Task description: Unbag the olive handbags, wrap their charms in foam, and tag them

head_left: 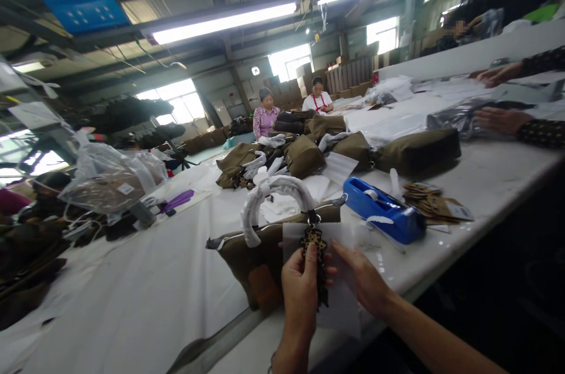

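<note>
An olive handbag point(233, 253) stands on the table in front of me, its raised handle point(291, 186) wrapped in white padding. From a ring at its top hangs a leopard-print charm point(314, 237) with dark dangling ends. My left hand point(302, 280) is closed around this charm, thumb on its front. Behind the charm lies a translucent white sheet point(339, 309) against the bag. My right hand point(364, 280) pinches the sheet near its right side, just beside the charm; part of its grip is hidden. A brown tag point(263, 286) hangs on the bag's front.
A blue tape dispenser point(384, 209) and a pile of brown tags point(430, 200) sit to the right. Several olive bags point(304, 156) are heaped beyond. A co-worker's hands point(503, 119) handle clear plastic at right. A plastic-wrapped bundle point(115, 180) stands left.
</note>
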`<action>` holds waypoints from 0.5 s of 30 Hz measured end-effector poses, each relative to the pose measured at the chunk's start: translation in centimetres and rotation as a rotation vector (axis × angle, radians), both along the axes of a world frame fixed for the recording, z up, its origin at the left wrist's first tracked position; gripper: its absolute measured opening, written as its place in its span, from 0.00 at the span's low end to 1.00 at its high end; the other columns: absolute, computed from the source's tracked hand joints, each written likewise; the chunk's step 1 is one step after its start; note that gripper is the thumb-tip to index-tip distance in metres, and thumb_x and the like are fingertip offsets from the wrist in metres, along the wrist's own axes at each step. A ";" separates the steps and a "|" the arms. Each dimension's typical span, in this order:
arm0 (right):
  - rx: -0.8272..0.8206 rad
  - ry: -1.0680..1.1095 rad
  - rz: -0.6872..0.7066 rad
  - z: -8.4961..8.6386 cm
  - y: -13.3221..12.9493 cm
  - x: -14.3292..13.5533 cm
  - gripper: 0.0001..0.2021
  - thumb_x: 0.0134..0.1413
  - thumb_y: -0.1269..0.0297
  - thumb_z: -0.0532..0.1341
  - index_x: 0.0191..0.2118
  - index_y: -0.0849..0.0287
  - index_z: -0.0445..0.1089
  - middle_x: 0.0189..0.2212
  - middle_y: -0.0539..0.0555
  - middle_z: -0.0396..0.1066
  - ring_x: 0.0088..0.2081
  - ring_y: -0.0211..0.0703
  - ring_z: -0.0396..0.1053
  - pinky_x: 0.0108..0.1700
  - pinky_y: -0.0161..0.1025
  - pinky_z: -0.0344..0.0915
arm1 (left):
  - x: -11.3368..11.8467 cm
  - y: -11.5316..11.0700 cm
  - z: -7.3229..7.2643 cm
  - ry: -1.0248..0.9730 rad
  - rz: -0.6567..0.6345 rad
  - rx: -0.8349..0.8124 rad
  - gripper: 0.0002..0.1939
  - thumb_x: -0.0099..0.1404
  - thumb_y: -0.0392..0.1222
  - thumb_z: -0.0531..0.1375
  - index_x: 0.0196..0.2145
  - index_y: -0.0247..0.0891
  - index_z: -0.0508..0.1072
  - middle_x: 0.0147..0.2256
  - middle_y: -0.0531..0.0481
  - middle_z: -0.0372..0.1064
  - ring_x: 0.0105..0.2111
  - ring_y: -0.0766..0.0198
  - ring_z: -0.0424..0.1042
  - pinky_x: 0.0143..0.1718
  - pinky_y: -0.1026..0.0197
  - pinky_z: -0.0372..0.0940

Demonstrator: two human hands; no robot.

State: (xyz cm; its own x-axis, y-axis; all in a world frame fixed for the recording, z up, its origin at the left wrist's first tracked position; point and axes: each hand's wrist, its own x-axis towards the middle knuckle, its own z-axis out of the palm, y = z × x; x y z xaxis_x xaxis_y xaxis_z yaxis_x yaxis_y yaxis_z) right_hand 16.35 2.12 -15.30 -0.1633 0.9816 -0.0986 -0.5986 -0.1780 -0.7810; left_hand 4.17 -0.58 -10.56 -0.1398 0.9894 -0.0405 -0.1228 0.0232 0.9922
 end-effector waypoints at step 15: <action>0.189 -0.171 0.025 3.7 0.6 0.0 0.17 0.52 0.51 0.72 0.41 0.58 0.82 0.39 0.55 0.80 0.44 0.52 0.75 0.51 0.47 0.69 | -2.3 -0.7 -1.0 0.466 0.085 0.166 0.26 0.67 0.65 0.59 0.31 0.38 0.81 0.29 0.44 0.78 0.31 0.55 0.75 0.35 0.60 0.67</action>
